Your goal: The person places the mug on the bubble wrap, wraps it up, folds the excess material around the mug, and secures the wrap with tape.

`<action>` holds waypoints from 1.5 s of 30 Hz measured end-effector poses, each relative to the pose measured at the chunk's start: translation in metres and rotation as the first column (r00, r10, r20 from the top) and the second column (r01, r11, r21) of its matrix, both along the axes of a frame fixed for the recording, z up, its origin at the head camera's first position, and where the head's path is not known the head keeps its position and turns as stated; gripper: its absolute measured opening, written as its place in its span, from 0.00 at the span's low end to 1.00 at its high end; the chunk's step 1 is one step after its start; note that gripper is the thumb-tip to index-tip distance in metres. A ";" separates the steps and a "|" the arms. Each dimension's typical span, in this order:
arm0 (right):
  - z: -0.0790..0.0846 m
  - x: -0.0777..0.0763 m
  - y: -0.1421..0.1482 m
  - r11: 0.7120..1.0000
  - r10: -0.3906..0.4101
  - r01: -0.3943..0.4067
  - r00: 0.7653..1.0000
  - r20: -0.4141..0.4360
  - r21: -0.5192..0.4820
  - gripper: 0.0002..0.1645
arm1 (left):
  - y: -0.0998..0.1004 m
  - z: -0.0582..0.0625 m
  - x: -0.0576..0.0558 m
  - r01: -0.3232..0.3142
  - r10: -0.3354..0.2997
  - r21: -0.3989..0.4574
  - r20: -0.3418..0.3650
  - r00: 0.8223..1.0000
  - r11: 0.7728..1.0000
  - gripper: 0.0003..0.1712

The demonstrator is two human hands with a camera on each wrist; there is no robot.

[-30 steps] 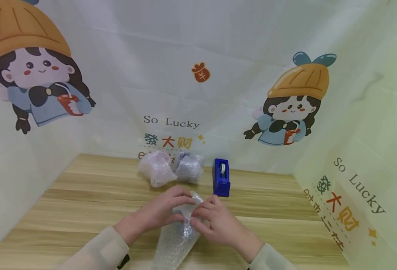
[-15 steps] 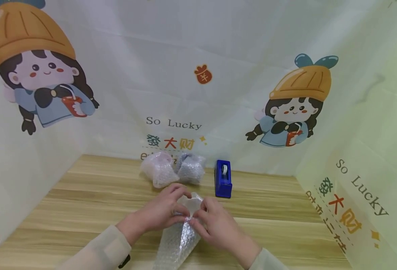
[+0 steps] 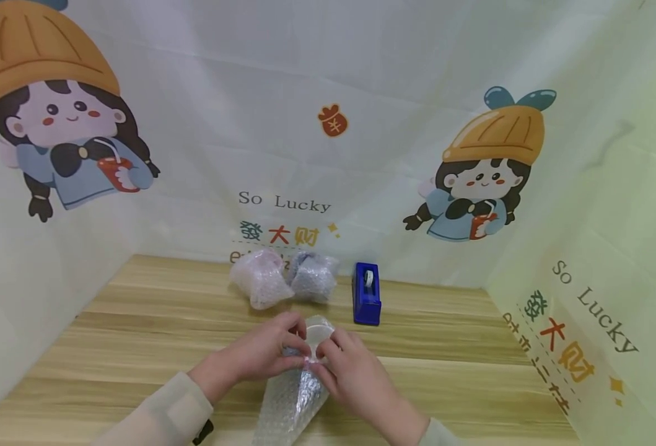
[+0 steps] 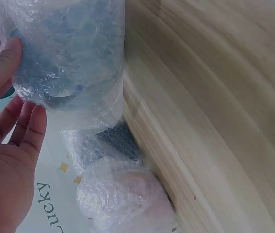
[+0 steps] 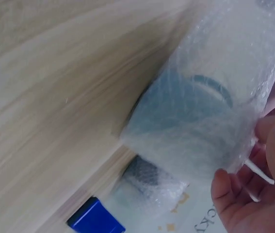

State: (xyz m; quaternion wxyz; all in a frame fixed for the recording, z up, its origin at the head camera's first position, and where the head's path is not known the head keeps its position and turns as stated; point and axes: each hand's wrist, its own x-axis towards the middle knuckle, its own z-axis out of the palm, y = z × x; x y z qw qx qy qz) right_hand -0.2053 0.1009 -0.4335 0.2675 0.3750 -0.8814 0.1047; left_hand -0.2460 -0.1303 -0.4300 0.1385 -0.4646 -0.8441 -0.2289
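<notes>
A light-blue cup shows through a sheet of bubble wrap, which is rolled round it and trails toward the person. In the head view the cup's pale round rim shows at the far end, between the hands. My left hand pinches the wrap at its seam, thumb and fingertips close by the rim. From the other side my right hand also pinches the wrap, its fingertips almost meeting the left ones. The left wrist view has the blue wrapped side close up, with fingers along its edge.
Two bundles in bubble wrap, one pinkish and one with something dark inside, sit at the back of the wooden table. Right of them stands a blue tape dispenser. A printed cloth hangs behind and at both sides.
Fingertips of both hands have drawn closer together at the wrap's seam, and more of the cup's rim shows between them. The right hand has shifted slightly down. Bundles and dispenser stay put.
</notes>
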 end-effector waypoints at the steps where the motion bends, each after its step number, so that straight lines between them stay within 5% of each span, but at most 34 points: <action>1: 0.000 -0.002 0.001 1.000 0.010 -0.010 1.000 0.006 -0.001 0.14 | 0.000 0.000 0.000 -0.001 0.001 0.007 0.013 1.000 1.000 0.06; 5: 0.001 -0.010 0.005 0.997 0.075 -0.074 0.996 0.050 -0.015 0.14 | 0.001 0.000 0.000 -0.022 0.018 0.039 0.091 0.996 0.999 0.11; 10: 0.003 -0.018 0.007 0.988 0.151 -0.152 0.980 0.129 -0.009 0.14 | 0.003 -0.001 0.001 -0.127 0.091 0.110 0.288 0.953 0.986 0.27; 13: 0.006 -0.022 0.008 0.984 0.176 -0.180 0.968 0.177 0.008 0.14 | 0.003 -0.001 0.002 -0.149 0.101 0.135 0.307 0.946 0.980 0.30; 20: 0.012 -0.027 0.010 0.980 0.195 -0.200 0.945 0.264 -0.005 0.15 | -0.012 0.002 0.003 -0.036 0.006 0.144 0.202 0.979 0.989 0.23; 23: 0.012 -0.026 0.010 0.979 0.199 -0.204 0.943 0.268 -0.009 0.15 | -0.030 0.004 0.011 0.002 -0.008 0.074 0.083 0.997 0.997 0.23; 27: 0.011 -0.026 0.011 0.980 0.193 -0.198 0.942 0.275 -0.013 0.15 | -0.051 0.004 0.036 0.018 -0.023 -0.132 -0.039 0.999 0.991 0.27; 31: 0.010 -0.026 0.011 0.981 0.188 -0.195 0.940 0.285 -0.002 0.16 | -0.057 0.000 0.068 0.119 -0.100 -0.218 0.096 0.990 0.969 0.19; 34: 0.010 -0.026 0.011 0.981 0.186 -0.195 0.940 0.287 0.005 0.16 | -0.052 -0.004 0.082 0.168 -0.161 -0.241 0.048 0.986 0.956 0.14; 36: 0.011 -0.027 0.011 0.981 0.184 -0.193 0.939 0.289 0.005 0.16 | -0.046 -0.006 0.084 0.164 -0.201 -0.285 -0.105 0.974 0.944 0.09; 39: 0.011 -0.027 0.011 0.981 0.183 -0.193 0.938 0.294 0.003 0.16 | -0.038 -0.011 0.084 0.147 -0.251 -0.328 -0.299 0.921 0.933 0.05; 41: 0.011 -0.026 0.012 0.981 0.185 -0.195 0.937 0.297 0.006 0.16 | -0.034 -0.013 0.083 0.141 -0.274 -0.350 -0.367 0.889 0.926 0.06; 45: 0.012 -0.026 0.012 0.981 0.182 -0.194 0.936 0.300 0.011 0.16 | -0.029 -0.017 0.083 0.127 -0.283 -0.364 -0.416 0.864 0.923 0.11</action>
